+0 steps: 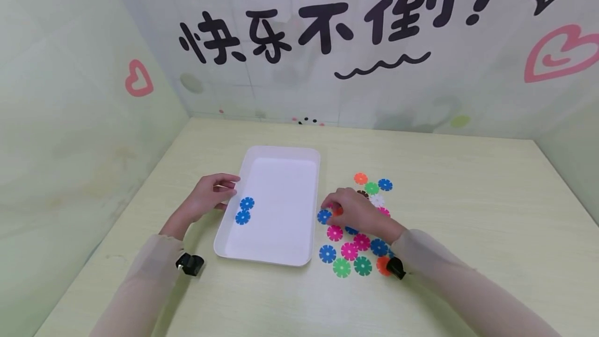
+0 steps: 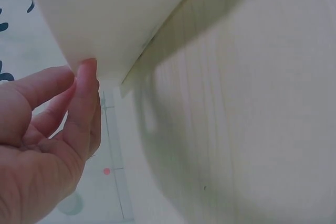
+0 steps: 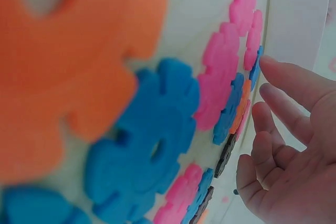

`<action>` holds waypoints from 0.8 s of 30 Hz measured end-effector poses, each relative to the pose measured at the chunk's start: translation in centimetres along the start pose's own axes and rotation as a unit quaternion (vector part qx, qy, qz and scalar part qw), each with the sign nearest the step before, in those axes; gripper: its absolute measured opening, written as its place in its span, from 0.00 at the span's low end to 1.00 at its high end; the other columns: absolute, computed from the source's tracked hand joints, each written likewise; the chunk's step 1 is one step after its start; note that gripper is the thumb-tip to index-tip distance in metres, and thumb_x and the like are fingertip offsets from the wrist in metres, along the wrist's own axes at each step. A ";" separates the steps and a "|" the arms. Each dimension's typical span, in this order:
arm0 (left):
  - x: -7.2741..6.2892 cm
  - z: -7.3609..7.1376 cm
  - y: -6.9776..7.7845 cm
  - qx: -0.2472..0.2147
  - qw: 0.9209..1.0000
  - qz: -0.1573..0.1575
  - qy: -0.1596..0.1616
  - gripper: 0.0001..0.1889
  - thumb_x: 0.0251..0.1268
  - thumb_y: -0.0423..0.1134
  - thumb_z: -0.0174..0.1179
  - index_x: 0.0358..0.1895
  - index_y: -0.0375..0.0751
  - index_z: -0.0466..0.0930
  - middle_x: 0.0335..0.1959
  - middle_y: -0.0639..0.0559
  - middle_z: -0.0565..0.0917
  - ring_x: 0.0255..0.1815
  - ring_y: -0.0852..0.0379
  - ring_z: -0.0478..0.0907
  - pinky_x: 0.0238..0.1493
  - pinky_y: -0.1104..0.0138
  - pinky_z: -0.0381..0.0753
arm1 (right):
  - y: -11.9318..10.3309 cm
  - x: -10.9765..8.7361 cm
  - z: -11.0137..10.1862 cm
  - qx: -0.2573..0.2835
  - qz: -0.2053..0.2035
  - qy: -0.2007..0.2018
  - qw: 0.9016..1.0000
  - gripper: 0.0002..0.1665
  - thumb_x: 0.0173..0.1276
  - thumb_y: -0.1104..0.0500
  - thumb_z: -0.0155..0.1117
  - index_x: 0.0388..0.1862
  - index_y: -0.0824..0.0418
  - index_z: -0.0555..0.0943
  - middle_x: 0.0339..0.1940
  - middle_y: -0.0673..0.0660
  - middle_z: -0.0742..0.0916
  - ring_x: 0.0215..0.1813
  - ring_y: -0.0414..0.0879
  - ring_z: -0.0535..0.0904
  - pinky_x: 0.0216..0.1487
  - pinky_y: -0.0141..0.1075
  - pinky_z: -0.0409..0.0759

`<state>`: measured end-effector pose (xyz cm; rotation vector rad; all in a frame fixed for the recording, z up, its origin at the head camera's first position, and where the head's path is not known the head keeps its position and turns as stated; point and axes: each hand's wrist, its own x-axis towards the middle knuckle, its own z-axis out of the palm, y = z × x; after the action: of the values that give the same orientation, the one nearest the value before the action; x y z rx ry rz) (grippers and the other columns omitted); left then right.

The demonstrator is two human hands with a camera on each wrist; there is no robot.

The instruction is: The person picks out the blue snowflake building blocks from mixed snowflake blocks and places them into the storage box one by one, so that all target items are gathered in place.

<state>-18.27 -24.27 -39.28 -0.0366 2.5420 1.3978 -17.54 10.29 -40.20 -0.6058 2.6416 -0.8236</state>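
A white rectangular tray (image 1: 285,204) holds two blue notched plastic discs (image 1: 243,217) near its left wall. My left hand (image 1: 210,191) touches the tray's left side; in the left wrist view, fingertips (image 2: 88,64) rest against the outer wall. My right hand (image 1: 351,209) pinches a blue notched disc (image 1: 324,216) between thumb and finger, just right of the tray. The right wrist view shows that disc (image 3: 255,69) edge-on at the fingertips. An orange disc (image 1: 338,210) and a pink one lie partly hidden behind that hand.
Several loose discs lie right of the tray: pink (image 1: 349,251), light green (image 1: 341,268), dark green (image 1: 362,266), blue (image 1: 327,254), orange (image 1: 360,178) and white (image 1: 376,200). Some sit beneath my right forearm. Walls with printed lettering (image 1: 323,25) enclose the wooden table (image 1: 468,212).
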 end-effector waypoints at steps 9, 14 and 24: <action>0.0 0.1 0.2 0.002 1.000 -0.008 0.000 0.20 0.64 0.32 0.55 0.60 0.37 0.69 0.49 0.39 0.73 0.45 0.45 0.73 0.34 0.64 0.81 | -0.4 0.3 -0.1 -0.015 0.022 -0.012 1.000 0.22 0.47 0.57 0.76 0.44 0.54 0.82 0.29 0.47 0.78 0.34 0.43 0.72 0.31 0.30 0.75; -0.1 0.0 0.1 -0.004 1.000 -0.002 -0.001 0.20 0.64 0.31 0.55 0.60 0.36 0.69 0.48 0.40 0.74 0.43 0.47 0.74 0.34 0.63 0.81 | -0.7 0.5 -0.1 -0.023 0.029 -0.013 0.999 0.23 0.47 0.57 0.76 0.44 0.54 0.82 0.29 0.47 0.78 0.34 0.42 0.72 0.31 0.30 0.75; -0.3 -0.2 0.4 0.001 1.000 0.005 -0.005 0.20 0.63 0.31 0.56 0.59 0.36 0.70 0.48 0.39 0.74 0.42 0.47 0.74 0.33 0.64 0.81 | -1.0 0.1 0.3 -0.030 0.011 0.007 0.999 0.22 0.45 0.58 0.77 0.40 0.52 0.79 0.32 0.47 0.77 0.39 0.43 0.71 0.35 0.31 0.76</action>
<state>-18.03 -24.24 -38.78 -0.0150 2.5398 1.3947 -17.23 9.38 -39.83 -0.5873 2.6891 -0.7486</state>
